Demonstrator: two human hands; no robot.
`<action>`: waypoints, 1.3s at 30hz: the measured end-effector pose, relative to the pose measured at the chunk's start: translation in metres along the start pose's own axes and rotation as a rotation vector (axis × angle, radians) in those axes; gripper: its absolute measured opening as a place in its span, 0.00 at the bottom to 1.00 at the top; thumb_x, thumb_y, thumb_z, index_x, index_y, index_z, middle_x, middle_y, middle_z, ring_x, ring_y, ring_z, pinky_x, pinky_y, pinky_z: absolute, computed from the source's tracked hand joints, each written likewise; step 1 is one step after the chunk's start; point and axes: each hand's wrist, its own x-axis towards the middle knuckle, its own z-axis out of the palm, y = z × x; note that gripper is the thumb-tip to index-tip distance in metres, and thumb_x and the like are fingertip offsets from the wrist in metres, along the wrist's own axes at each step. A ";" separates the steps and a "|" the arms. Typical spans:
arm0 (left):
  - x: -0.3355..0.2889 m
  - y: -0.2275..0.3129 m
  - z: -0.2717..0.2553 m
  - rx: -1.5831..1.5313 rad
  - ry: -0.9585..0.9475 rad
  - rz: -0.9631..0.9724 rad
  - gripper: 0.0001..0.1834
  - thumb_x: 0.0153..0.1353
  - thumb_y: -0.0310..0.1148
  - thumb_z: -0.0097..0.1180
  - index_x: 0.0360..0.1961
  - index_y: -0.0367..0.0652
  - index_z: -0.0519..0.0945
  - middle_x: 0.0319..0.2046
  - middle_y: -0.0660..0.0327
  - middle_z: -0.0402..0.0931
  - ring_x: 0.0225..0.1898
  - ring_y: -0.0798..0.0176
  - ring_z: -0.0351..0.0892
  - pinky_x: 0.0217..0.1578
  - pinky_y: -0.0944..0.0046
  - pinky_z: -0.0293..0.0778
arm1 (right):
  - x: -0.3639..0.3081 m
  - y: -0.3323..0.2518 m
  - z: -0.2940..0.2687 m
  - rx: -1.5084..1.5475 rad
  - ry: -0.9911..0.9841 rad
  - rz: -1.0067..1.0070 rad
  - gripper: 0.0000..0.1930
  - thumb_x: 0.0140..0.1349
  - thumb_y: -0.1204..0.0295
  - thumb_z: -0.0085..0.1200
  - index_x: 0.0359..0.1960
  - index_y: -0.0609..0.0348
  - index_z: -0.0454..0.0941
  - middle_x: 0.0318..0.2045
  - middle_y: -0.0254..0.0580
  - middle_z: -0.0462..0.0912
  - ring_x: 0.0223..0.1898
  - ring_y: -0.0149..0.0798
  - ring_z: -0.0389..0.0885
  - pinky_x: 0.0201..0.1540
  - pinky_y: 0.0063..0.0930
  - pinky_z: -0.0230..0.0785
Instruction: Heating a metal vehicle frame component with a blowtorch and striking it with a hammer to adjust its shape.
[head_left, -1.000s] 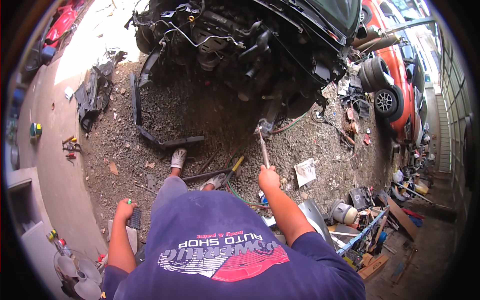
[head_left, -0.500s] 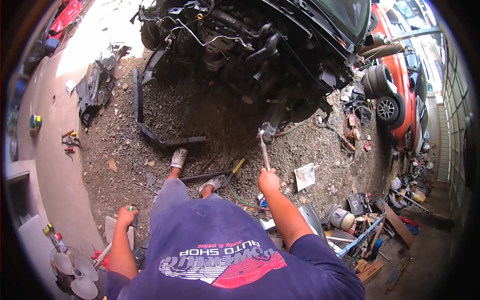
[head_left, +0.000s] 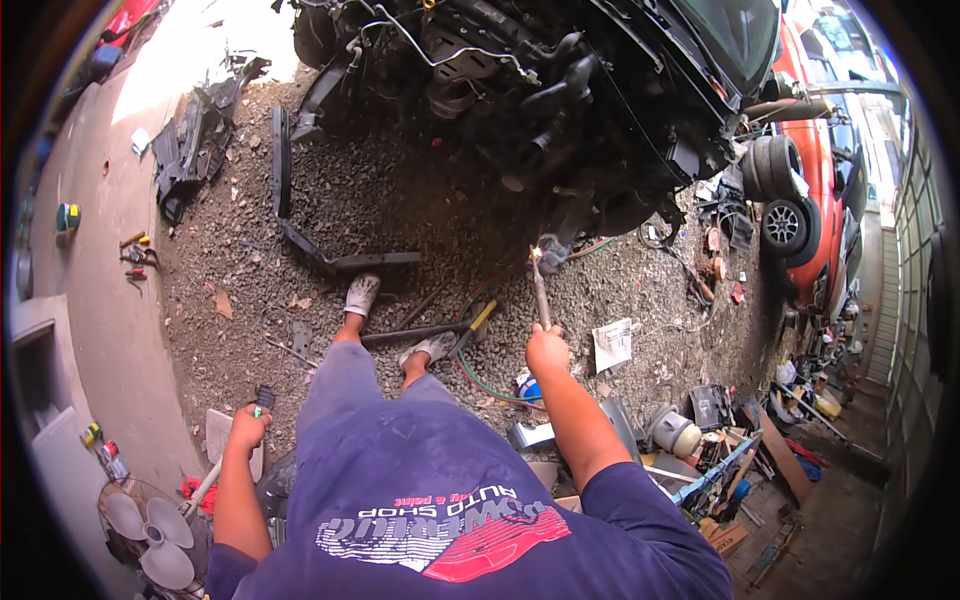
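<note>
Head view: the person's right hand (head_left: 547, 350) is stretched forward and closed around the lower end of a cutting torch (head_left: 540, 290). The torch rises straight from the fist, and its tip shows a small bright spark just below the dark underside of the stripped car front (head_left: 560, 90), close to a hanging metal part. The left hand (head_left: 248, 428) is lowered at the person's side, fingers wrapped around the top of a pale-handled tool (head_left: 205, 485) that slants down beside a white fan (head_left: 150, 525). Both feet in grey shoes (head_left: 361, 295) stand on gravel (head_left: 400, 200), with a green hose (head_left: 480, 385) curling just beside them. A red car (head_left: 830, 190) stands to the right.
</note>
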 end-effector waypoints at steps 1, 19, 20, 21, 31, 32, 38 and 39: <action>0.001 0.008 -0.002 0.012 0.002 -0.012 0.10 0.62 0.28 0.70 0.44 0.41 0.89 0.29 0.63 0.84 0.28 0.66 0.79 0.30 0.59 0.74 | -0.005 -0.002 -0.008 -0.036 -0.022 -0.035 0.22 0.84 0.55 0.36 0.58 0.50 0.83 0.56 0.58 0.77 0.51 0.65 0.88 0.54 0.58 0.82; 0.023 0.046 -0.046 0.016 -0.004 0.014 0.11 0.63 0.29 0.68 0.47 0.41 0.89 0.28 0.64 0.82 0.26 0.67 0.75 0.30 0.60 0.72 | 0.019 -0.044 -0.009 0.090 -0.075 0.172 0.32 0.79 0.43 0.41 0.62 0.65 0.68 0.56 0.69 0.85 0.61 0.67 0.84 0.61 0.59 0.77; 0.025 0.046 -0.047 0.017 -0.008 0.014 0.11 0.63 0.29 0.68 0.47 0.41 0.89 0.28 0.64 0.82 0.26 0.67 0.75 0.30 0.60 0.72 | 0.023 -0.040 -0.003 0.112 -0.070 0.202 0.33 0.79 0.43 0.41 0.62 0.65 0.68 0.56 0.69 0.84 0.61 0.67 0.84 0.61 0.59 0.77; 0.026 0.047 -0.048 0.016 -0.013 0.007 0.11 0.63 0.29 0.68 0.47 0.41 0.89 0.28 0.64 0.82 0.27 0.67 0.75 0.30 0.60 0.72 | 0.026 -0.037 0.002 0.110 -0.070 0.206 0.33 0.79 0.43 0.41 0.62 0.65 0.68 0.56 0.69 0.84 0.61 0.67 0.84 0.61 0.59 0.77; 0.043 0.054 -0.046 0.046 -0.007 0.016 0.12 0.63 0.29 0.68 0.48 0.40 0.89 0.33 0.61 0.86 0.35 0.63 0.82 0.40 0.57 0.77 | 0.002 -0.041 -0.008 0.045 -0.110 0.157 0.28 0.81 0.47 0.39 0.63 0.60 0.72 0.60 0.65 0.80 0.61 0.67 0.83 0.63 0.58 0.76; 0.045 0.052 -0.045 0.044 -0.007 0.017 0.12 0.63 0.29 0.68 0.48 0.40 0.89 0.33 0.61 0.86 0.35 0.63 0.82 0.40 0.57 0.77 | -0.002 -0.043 -0.013 0.010 -0.127 0.127 0.27 0.81 0.49 0.39 0.63 0.58 0.74 0.61 0.64 0.78 0.61 0.67 0.83 0.63 0.59 0.76; 0.048 0.047 -0.045 0.036 -0.025 0.029 0.12 0.63 0.29 0.68 0.48 0.40 0.89 0.33 0.60 0.86 0.34 0.63 0.82 0.38 0.57 0.77 | -0.017 -0.055 -0.028 -0.147 -0.081 0.015 0.17 0.80 0.63 0.41 0.60 0.46 0.82 0.55 0.59 0.78 0.51 0.62 0.88 0.55 0.53 0.83; 0.045 0.057 -0.046 0.039 -0.043 0.010 0.13 0.64 0.29 0.68 0.49 0.41 0.88 0.32 0.61 0.85 0.31 0.64 0.80 0.34 0.57 0.75 | -0.012 -0.046 -0.018 -0.145 -0.078 0.026 0.17 0.80 0.63 0.41 0.60 0.46 0.82 0.55 0.59 0.78 0.51 0.62 0.88 0.55 0.53 0.83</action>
